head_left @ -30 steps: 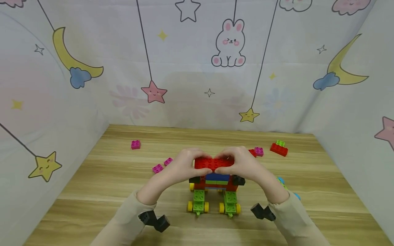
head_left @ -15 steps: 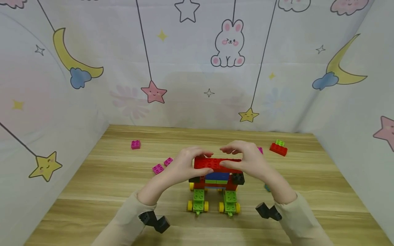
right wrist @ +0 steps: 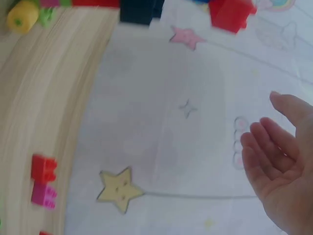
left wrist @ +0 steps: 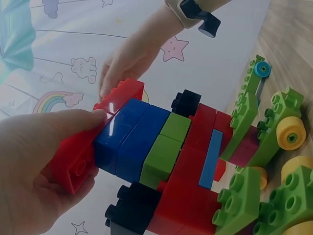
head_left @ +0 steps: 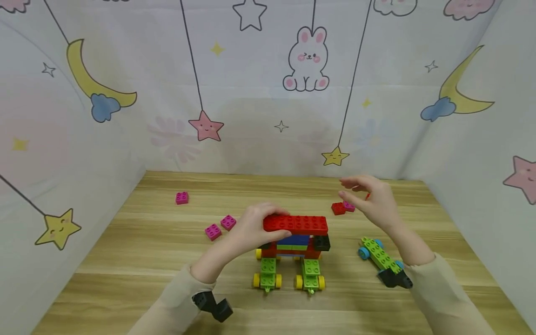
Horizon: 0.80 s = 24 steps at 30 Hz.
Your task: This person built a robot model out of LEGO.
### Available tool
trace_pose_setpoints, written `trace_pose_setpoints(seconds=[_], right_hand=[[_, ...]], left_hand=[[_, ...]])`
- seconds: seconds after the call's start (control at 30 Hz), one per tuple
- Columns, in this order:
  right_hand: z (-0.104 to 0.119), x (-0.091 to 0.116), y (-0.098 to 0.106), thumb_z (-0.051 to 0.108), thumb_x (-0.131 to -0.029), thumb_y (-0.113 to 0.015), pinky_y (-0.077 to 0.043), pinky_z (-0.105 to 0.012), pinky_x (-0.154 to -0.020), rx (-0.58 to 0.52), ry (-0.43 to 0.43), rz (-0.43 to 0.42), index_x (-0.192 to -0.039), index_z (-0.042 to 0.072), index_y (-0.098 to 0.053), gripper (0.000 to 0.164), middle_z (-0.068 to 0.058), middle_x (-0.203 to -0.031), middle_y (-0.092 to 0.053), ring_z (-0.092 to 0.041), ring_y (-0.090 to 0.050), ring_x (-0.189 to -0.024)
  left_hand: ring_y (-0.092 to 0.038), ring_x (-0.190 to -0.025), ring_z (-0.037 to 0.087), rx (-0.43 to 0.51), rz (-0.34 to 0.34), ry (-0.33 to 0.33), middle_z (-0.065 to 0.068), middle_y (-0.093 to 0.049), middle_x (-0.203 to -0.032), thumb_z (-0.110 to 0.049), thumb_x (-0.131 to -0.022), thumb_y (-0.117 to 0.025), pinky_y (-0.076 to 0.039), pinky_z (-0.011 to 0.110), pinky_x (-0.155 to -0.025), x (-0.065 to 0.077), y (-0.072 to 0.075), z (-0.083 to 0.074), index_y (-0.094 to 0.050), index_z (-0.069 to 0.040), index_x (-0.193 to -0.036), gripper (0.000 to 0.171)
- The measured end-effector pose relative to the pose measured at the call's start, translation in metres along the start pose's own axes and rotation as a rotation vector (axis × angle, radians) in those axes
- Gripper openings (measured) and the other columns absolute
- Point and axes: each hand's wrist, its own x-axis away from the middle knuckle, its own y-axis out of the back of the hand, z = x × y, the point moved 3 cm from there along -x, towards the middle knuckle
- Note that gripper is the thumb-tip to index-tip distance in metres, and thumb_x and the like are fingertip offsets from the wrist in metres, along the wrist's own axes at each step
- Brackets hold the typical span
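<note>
A toy-brick vehicle stands mid-table, with red bricks (head_left: 297,224) along its top. Below them come blue bricks (left wrist: 128,131), green bricks (left wrist: 166,147), black bricks (head_left: 321,243) at the sides and green wheeled bases (head_left: 311,274) with yellow wheels. My left hand (head_left: 251,228) grips the left end of the red top, thumb in front and fingers behind. Raised to the right, away from the vehicle, my right hand (head_left: 374,200) has loosely bent fingers and holds nothing, as the right wrist view (right wrist: 281,161) also shows.
Right of the vehicle lies a green base (head_left: 378,253) with blue wheels. Farther back are a red brick (head_left: 338,208) and a pink brick (head_left: 349,206). On the left sit loose pink bricks (head_left: 228,222), one (head_left: 182,197) farther back. A patterned cloth (head_left: 251,153) encloses the table.
My right hand has let go of the right end of the red top and moved right and back. My left hand has kept its grip there.
</note>
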Motion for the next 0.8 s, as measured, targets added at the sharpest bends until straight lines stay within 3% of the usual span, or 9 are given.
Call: trace_pose_setpoints(seconds=[0.13, 0.23, 0.53, 0.8], right_hand=[[-0.029, -0.001, 0.009, 0.01, -0.088, -0.072, -0.042, -0.003, -0.077, -0.013, -0.096, -0.025, -0.111, -0.003, -0.07, 0.026, -0.02, -0.105, -0.071, 0.01, -0.056, -0.086], [-0.05, 0.002, 0.015, 0.012, -0.09, -0.071, -0.041, 0.0, -0.077, -0.036, -0.169, -0.028, -0.114, -0.004, -0.068, 0.029, -0.023, -0.108, -0.069, 0.021, -0.049, -0.085], [-0.108, 0.017, 0.018, 0.021, -0.092, -0.069, -0.038, 0.002, -0.074, 0.0, -0.317, 0.025, -0.119, -0.006, -0.064, 0.038, -0.028, -0.113, -0.067, 0.025, -0.046, -0.081], [-0.149, 0.026, 0.023, 0.025, -0.092, -0.069, -0.041, -0.002, -0.068, 0.034, -0.4, 0.077, -0.124, -0.007, -0.061, 0.046, -0.03, -0.117, -0.064, 0.024, -0.045, -0.078]], left_hand=[[-0.066, -0.098, 0.021, 0.018, 0.021, 0.035, 0.007, -0.069, -0.115, -0.027, -0.085, -0.077, -0.056, 0.026, -0.081, 0.0, 0.0, 0.001, -0.069, -0.009, -0.117, 0.038], [-0.066, -0.1, 0.021, 0.022, 0.033, 0.055, 0.007, -0.069, -0.116, -0.028, -0.085, -0.077, -0.055, 0.028, -0.084, -0.001, 0.001, 0.001, -0.069, -0.009, -0.118, 0.039], [-0.065, -0.1, 0.021, 0.047, 0.037, 0.072, 0.006, -0.07, -0.114, -0.028, -0.083, -0.078, -0.054, 0.028, -0.084, -0.001, 0.001, 0.0, -0.07, -0.01, -0.117, 0.039], [-0.066, -0.095, 0.019, 0.068, 0.04, 0.084, 0.007, -0.07, -0.113, -0.028, -0.084, -0.078, -0.053, 0.023, -0.079, -0.001, 0.001, 0.0, -0.07, -0.01, -0.117, 0.039]])
